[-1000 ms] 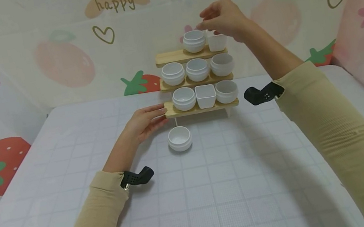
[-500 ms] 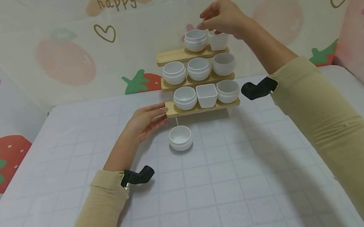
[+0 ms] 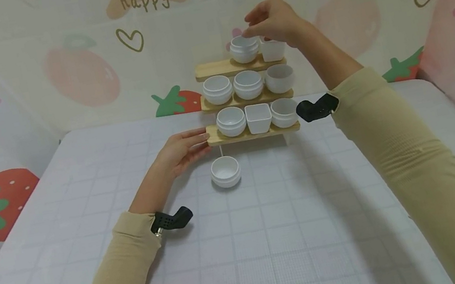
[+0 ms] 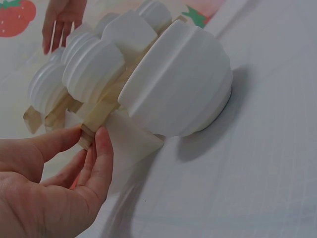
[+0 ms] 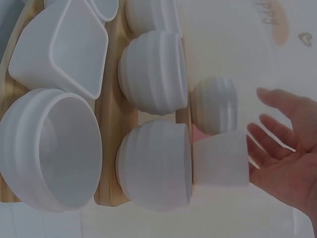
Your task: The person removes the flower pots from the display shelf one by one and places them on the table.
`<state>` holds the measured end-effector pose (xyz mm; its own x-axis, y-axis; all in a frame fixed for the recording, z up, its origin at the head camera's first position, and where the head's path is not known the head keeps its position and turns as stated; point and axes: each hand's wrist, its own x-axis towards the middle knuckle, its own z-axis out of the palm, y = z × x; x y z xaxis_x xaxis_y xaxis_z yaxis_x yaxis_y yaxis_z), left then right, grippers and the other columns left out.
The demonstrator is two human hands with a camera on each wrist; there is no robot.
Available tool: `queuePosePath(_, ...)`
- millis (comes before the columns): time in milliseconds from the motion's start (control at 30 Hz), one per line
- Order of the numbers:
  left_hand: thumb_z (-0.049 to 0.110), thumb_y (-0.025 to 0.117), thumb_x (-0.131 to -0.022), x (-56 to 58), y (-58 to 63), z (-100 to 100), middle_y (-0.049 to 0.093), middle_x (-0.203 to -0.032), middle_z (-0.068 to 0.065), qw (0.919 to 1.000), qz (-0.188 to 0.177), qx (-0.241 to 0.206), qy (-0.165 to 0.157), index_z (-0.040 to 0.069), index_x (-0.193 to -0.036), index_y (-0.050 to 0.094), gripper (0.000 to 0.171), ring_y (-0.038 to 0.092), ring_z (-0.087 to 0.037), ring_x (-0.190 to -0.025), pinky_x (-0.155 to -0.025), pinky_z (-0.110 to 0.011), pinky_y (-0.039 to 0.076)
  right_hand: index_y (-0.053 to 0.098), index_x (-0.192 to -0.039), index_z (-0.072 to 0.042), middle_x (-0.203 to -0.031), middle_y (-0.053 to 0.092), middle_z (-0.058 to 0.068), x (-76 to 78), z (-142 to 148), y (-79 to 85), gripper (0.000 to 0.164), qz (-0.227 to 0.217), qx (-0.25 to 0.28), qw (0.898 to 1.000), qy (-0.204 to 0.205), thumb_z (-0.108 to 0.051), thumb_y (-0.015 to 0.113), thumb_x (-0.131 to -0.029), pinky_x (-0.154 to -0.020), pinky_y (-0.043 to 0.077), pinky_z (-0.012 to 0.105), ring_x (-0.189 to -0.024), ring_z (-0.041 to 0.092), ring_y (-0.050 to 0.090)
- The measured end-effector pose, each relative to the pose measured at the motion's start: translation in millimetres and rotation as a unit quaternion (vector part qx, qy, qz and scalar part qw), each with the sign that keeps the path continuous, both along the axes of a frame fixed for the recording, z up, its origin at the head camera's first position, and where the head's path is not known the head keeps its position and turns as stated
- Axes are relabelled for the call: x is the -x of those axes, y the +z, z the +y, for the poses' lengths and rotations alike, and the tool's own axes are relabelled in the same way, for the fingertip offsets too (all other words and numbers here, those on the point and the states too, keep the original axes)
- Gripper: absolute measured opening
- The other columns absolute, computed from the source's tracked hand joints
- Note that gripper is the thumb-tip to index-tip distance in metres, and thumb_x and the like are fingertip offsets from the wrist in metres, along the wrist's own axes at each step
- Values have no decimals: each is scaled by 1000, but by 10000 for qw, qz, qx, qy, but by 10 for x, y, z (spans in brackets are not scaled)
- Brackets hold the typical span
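A three-tier wooden display stand [image 3: 214, 69] carries several small white pots. My left hand [image 3: 183, 152] pinches the left end of its lowest board [image 4: 106, 106] between thumb and fingers. My right hand [image 3: 275, 22] is raised over the top tier with loosely bent fingers and nothing in them. Beneath it are a round ribbed pot [image 3: 244, 50] and a square tapered pot [image 3: 273, 50], the latter partly hidden by the hand. In the right wrist view, the fingers [image 5: 280, 131] are beside the square pot's rim [image 5: 242, 158].
One round pot [image 3: 226, 172] stands on the white checked tabletop [image 3: 271, 235], just in front of the stand. The middle tier holds three round pots; the bottom one has a square pot [image 3: 259, 118] between two round ones. A printed backdrop [image 3: 166, 51] rises behind.
My right hand has shifted slightly left over the top tier, its thumb now overlapping the round pot's rim in the head view. The left hand keeps its hold on the stand.
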<state>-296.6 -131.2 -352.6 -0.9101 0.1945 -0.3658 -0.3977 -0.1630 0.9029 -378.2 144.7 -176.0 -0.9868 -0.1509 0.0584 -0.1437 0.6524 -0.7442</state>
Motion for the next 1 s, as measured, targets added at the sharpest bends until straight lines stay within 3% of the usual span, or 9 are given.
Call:
queuePosePath(133, 4, 58, -108, -2, 7, -3, 47, -154, -18, 10000, -22, -25, 11, -1, -158, 44, 52, 61, -21, -117, -83, -19, 63, 52, -155, -7, -151, 56, 11, 24, -21, -16, 58, -4, -111, 9999, 66, -28, 69, -103, -107, 52, 29, -122, 18, 55)
queuePosePath(367, 4, 59, -108, 0, 4, -5, 50, -147, -17, 10000, -48, -65, 28, -1, -158, 44, 52, 63, -19, -111, -83, -20, 63, 49, -156, -6, -157, 51, 13, 41, -64, -9, 61, -32, -334, 9990, 287, -29, 68, -103, -117, 48, 31, -134, 24, 52)
queuePosePath(767, 4, 57, -108, -17, 1, -22, 48, -150, -17, 9999, -60, -102, 22, -1, -158, 44, 52, 61, -20, -113, -82, -19, 63, 47, -159, -7, -162, 45, 14, 93, -119, -8, 67, -283, -881, 9935, 670, -34, 70, -103, -126, 38, 40, -148, 30, 44)
queuePosePath(1000, 4, 56, -109, -26, 12, -12, 46, -153, -18, 9999, -45, -113, -16, -1, -159, 42, 52, 59, -22, -118, -83, -20, 63, 46, -160, -7, -162, 45, 15, 118, -150, -17, 63, -479, -1011, 9909, 752, -17, 71, -102, -124, 41, 36, -144, 30, 45)
